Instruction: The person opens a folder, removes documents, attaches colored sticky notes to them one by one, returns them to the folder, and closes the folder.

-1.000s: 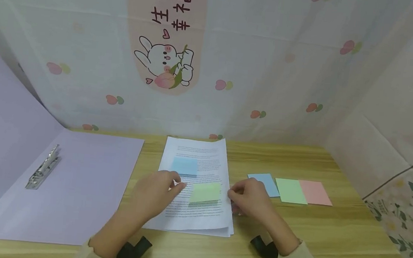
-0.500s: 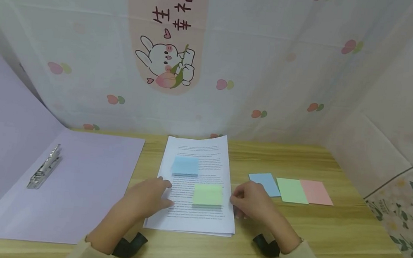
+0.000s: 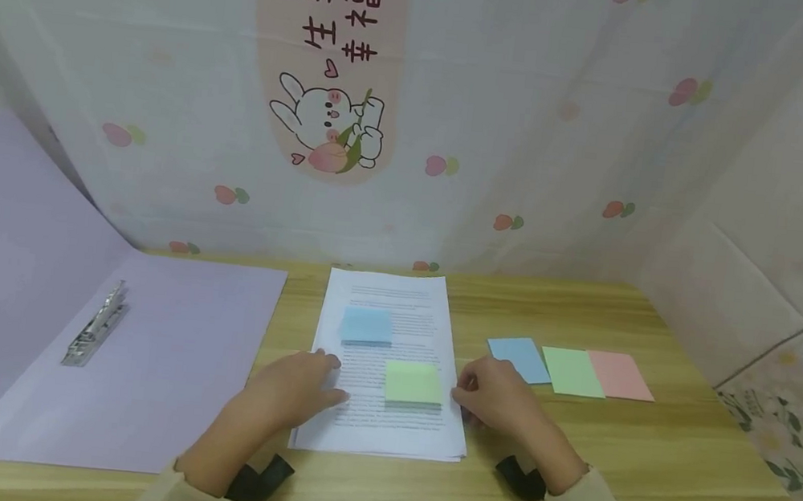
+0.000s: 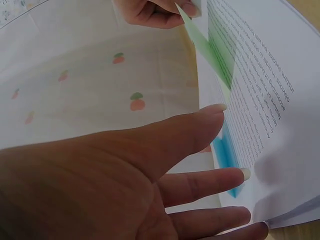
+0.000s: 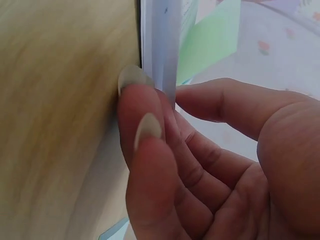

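Observation:
A stack of printed sheets [image 3: 362, 434] lies in the middle of the table. A blue sticky note [image 3: 367, 325] is on its upper left part, and a green sticky note [image 3: 414, 383] sits lower right, its lower edge lifted off the page. My left hand [image 3: 294, 385] is at the stack's left edge, thumb and fingers spread; in the left wrist view the fingertips [image 4: 235, 174] reach over the page. At the right edge, my right hand [image 3: 493, 392] pinches the sheets between thumb and curled fingers, as the right wrist view shows.
An open lilac folder [image 3: 173, 358] with a metal lever clip [image 3: 96, 326] lies to the left. On the right are blue [image 3: 520, 359], green [image 3: 573, 372] and pink [image 3: 620, 375] sticky notes side by side. A patterned curtain [image 3: 529, 134] hangs behind the table [image 3: 677, 479].
My left hand has come down from beside the blue note to the left edge, its fingers parting. The top sheet's raised upper right corner has lowered. My right hand has stayed at the right edge.

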`<control>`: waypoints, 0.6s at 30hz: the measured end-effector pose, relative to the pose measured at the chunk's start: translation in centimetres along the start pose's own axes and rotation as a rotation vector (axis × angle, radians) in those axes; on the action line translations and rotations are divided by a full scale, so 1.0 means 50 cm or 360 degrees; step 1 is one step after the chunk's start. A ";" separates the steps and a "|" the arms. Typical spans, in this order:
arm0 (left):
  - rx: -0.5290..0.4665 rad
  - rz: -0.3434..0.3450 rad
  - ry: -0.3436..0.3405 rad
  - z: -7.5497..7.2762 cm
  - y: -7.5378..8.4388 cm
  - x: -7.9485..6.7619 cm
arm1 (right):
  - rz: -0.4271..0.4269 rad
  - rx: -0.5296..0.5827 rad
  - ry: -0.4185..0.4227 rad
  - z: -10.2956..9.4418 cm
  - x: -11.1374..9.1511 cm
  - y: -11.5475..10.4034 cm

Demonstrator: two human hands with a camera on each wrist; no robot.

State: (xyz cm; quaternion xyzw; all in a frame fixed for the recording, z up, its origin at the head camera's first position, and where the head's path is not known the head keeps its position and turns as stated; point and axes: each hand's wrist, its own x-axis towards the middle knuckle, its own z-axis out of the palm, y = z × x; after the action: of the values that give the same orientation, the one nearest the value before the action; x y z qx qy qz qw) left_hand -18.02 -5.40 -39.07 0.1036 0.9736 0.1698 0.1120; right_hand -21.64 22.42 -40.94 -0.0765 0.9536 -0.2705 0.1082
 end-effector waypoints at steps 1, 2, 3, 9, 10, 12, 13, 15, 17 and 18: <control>0.0009 -0.0004 -0.0001 0.002 0.001 0.001 | 0.0009 -0.0013 -0.0002 0.000 0.000 0.001; 0.0015 -0.0014 -0.0003 0.003 0.002 0.003 | 0.0017 -0.0024 -0.0005 0.001 -0.001 0.001; 0.0016 -0.0031 -0.0003 0.004 0.003 0.004 | 0.0021 -0.0036 -0.0007 0.001 -0.002 0.002; -0.0108 -0.0191 0.0125 0.002 0.000 0.018 | 0.0013 -0.0116 0.0021 0.002 -0.006 0.002; -0.0136 -0.0220 0.0158 0.000 -0.003 0.019 | 0.0016 -0.0122 0.0028 0.002 -0.006 0.003; -0.0182 -0.0279 0.0201 -0.002 -0.008 0.019 | 0.0024 -0.0129 0.0035 0.004 -0.006 0.003; -0.0205 -0.0306 0.0212 -0.003 -0.011 0.019 | 0.0028 -0.0126 0.0034 0.005 -0.005 0.003; -0.0218 -0.0329 0.0214 -0.003 -0.018 0.022 | 0.0033 -0.0127 0.0033 0.007 -0.003 0.003; -0.0242 -0.0354 0.0207 -0.001 -0.025 0.026 | 0.0038 -0.0132 0.0029 0.008 -0.002 0.003; -0.0248 -0.0362 0.0207 0.001 -0.029 0.029 | 0.0038 -0.0136 0.0027 0.008 -0.001 0.002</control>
State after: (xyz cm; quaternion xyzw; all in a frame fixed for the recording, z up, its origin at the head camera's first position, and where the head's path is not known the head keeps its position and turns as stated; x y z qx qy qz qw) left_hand -19.63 -6.38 -39.89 -0.0276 0.9681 0.2373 0.0749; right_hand -21.50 22.32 -41.32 -0.0672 0.9660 -0.2288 0.0998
